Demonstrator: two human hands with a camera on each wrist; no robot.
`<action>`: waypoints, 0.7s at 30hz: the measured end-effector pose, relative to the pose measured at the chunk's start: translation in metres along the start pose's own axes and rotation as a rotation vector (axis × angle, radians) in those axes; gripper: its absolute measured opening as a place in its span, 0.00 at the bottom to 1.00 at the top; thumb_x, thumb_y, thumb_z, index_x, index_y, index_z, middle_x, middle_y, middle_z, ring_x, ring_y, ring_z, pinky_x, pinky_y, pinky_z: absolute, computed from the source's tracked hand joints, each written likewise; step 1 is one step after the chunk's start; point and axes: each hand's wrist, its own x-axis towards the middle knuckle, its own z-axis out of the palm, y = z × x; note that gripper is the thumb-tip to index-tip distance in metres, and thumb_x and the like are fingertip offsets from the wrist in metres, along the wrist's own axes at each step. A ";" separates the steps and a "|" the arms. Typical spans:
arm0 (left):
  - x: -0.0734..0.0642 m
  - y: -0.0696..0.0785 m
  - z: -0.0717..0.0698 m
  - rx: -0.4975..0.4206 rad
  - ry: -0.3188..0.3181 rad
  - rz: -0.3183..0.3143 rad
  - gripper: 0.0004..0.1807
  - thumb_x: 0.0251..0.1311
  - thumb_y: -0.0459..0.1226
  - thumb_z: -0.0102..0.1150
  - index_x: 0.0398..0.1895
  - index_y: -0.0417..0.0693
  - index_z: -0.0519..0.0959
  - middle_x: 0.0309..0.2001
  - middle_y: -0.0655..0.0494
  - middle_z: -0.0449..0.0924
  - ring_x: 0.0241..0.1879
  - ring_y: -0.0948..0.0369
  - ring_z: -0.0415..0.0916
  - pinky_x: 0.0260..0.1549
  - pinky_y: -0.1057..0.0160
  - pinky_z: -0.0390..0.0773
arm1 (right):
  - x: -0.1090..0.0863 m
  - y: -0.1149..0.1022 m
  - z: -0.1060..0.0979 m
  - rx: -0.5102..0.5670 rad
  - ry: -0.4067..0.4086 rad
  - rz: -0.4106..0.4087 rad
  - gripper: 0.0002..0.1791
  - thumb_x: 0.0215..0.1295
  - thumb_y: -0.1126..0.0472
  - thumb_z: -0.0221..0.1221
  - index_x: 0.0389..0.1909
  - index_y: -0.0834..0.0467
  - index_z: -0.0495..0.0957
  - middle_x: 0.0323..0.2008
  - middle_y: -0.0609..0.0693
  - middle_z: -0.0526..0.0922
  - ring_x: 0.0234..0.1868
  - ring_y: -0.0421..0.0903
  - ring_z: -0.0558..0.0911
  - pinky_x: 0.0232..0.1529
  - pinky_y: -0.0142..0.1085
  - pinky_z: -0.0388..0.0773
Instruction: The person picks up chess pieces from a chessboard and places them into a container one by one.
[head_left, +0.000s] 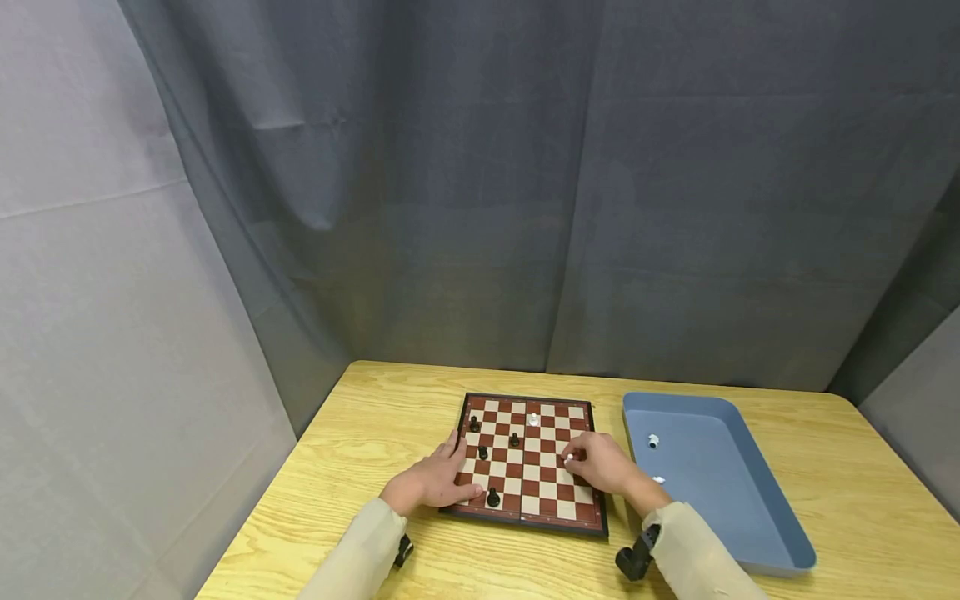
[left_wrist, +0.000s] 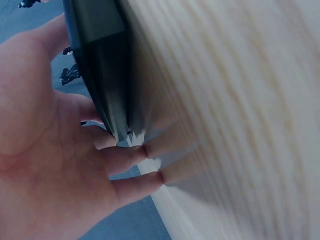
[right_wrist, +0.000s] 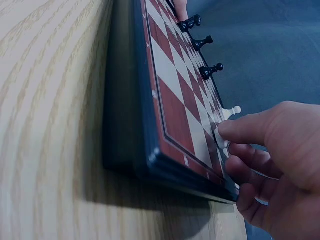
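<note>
A brown and cream chessboard (head_left: 550, 518) with a dark rim lies on the table. My left hand (head_left: 438, 477) rests along its left side, fingers spread and fairly straight, thumb over the near left corner; in the left wrist view the fingertips reach the table beside the rim. Over the right part of the board, my right hand (head_left: 602, 462) pinches a white chess piece (head_left: 569, 457) between thumb and fingers. That piece, partly covered, is at the board's surface. A white pawn (right_wrist: 232, 112) stands farther back. Several black pieces, among them a black knight (head_left: 492, 497), stand on the left half.
A blue-grey tray (head_left: 776, 483) sits right of the board, holding a white piece (head_left: 653, 441) and another white piece (head_left: 658, 479) partly hidden by the right arm. Behind the wooden table (head_left: 390, 400) hangs a grey curtain (head_left: 465, 208).
</note>
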 end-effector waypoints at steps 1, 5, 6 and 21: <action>0.000 0.000 0.000 0.001 0.000 0.002 0.51 0.61 0.64 0.46 0.75 0.40 0.45 0.74 0.42 0.35 0.71 0.47 0.45 0.62 0.47 0.59 | 0.000 0.001 0.000 -0.001 0.002 0.002 0.05 0.60 0.66 0.62 0.32 0.55 0.84 0.26 0.42 0.76 0.24 0.38 0.71 0.25 0.34 0.70; 0.000 -0.002 0.000 0.007 0.002 0.001 0.51 0.61 0.64 0.46 0.75 0.40 0.45 0.74 0.42 0.35 0.71 0.47 0.45 0.62 0.48 0.59 | 0.001 0.003 -0.004 -0.003 0.020 -0.002 0.04 0.61 0.66 0.61 0.33 0.56 0.84 0.27 0.43 0.77 0.25 0.39 0.71 0.25 0.34 0.70; 0.000 -0.002 0.000 0.007 0.002 0.000 0.51 0.61 0.64 0.46 0.75 0.39 0.45 0.74 0.42 0.35 0.71 0.47 0.45 0.62 0.48 0.59 | 0.000 0.003 -0.005 0.004 0.022 -0.002 0.04 0.60 0.66 0.61 0.34 0.57 0.84 0.28 0.44 0.77 0.26 0.39 0.72 0.25 0.35 0.70; 0.002 -0.003 0.001 -0.004 -0.005 0.000 0.51 0.61 0.65 0.45 0.75 0.40 0.44 0.75 0.43 0.34 0.71 0.48 0.44 0.63 0.48 0.59 | -0.005 0.013 -0.037 -0.023 0.071 -0.039 0.05 0.62 0.67 0.60 0.36 0.61 0.83 0.32 0.47 0.79 0.30 0.41 0.75 0.29 0.36 0.74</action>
